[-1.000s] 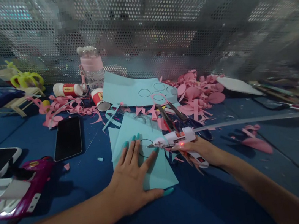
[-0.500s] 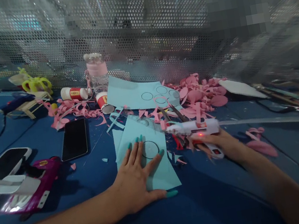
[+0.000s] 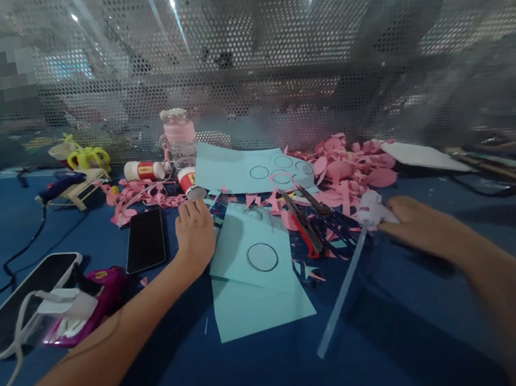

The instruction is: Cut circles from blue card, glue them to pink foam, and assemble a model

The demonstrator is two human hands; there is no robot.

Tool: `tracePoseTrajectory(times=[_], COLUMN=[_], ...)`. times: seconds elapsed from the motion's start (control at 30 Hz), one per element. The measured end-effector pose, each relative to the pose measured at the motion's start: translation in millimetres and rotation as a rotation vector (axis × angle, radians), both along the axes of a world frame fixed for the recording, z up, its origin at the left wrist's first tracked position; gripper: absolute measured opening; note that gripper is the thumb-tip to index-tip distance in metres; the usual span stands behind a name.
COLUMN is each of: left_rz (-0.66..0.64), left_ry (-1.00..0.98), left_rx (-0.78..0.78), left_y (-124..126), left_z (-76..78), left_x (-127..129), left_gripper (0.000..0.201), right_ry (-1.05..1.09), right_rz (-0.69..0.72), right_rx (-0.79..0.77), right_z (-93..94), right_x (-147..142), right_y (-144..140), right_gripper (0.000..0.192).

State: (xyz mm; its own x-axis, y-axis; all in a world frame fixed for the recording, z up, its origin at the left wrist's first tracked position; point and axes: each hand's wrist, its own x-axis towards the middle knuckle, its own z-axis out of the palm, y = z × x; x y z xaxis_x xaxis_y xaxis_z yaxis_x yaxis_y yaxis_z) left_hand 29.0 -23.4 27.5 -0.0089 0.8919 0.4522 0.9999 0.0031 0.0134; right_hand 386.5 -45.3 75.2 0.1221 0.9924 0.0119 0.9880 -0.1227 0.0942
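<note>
In the head view my right hand (image 3: pixel 421 227) grips a white glue gun (image 3: pixel 371 209), with a long translucent glue stick (image 3: pixel 341 298) jutting from it towards me. My left hand (image 3: pixel 196 237) is curled beside the left edge of the light-blue paper sheets (image 3: pixel 258 309); whatever its fingers hold, if anything, is hidden. A black circle is drawn on the upper sheet (image 3: pixel 262 257). Between the sheets and my right hand lie a red box cutter (image 3: pixel 305 231) and dark scissors (image 3: pixel 314 203).
Behind lie a larger blue sheet (image 3: pixel 228 165) with several circles, pink paper scraps (image 3: pixel 338 169), a bottle (image 3: pixel 179 133) and paper cups (image 3: pixel 144 170). Left are a black phone (image 3: pixel 145 241), a purple device (image 3: pixel 108 289) and cables. A perforated metal screen (image 3: pixel 240 63) stands behind.
My left hand has lifted off the blue sheets, moved up and left, and curled its fingers. My right hand has drawn the glue gun to the right and turned it.
</note>
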Motion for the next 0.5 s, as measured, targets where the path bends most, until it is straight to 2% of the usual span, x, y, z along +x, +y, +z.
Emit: tracePoseTrajectory(times=[0.1, 0.2, 0.3, 0.4, 0.5], left_rz=[0.064, 0.009, -0.073, -0.084, -0.145], left_ry=[0.022, 0.034, 0.002, -0.173, -0.502], left_rx=[-0.068, -0.105, -0.063, 0.021, 0.031], left_y=[9, 13, 14, 16, 19], left_z=[-5.0, -4.1, 1.0, 6.5, 8.8], left_x=[-6, -15, -27, -37, -38], left_gripper=[0.031, 0.033, 0.030, 0.023, 0.014], right_ry=[-0.043, -0.119, -0.167, -0.159, -0.126], right_rz=[-0.020, -0.017, -0.030, -0.065, -0.134], right_rx=[-0.094, -0.114, -0.117, -0.105, -0.095], right_z=[0.7, -2.9, -9.5, -12.7, -12.3], right_x=[-7, -6, -2, -3, -10], right_y=[-2, -1, 1, 1, -2], right_gripper=[0.018, 0.027, 0.033, 0.037, 0.039])
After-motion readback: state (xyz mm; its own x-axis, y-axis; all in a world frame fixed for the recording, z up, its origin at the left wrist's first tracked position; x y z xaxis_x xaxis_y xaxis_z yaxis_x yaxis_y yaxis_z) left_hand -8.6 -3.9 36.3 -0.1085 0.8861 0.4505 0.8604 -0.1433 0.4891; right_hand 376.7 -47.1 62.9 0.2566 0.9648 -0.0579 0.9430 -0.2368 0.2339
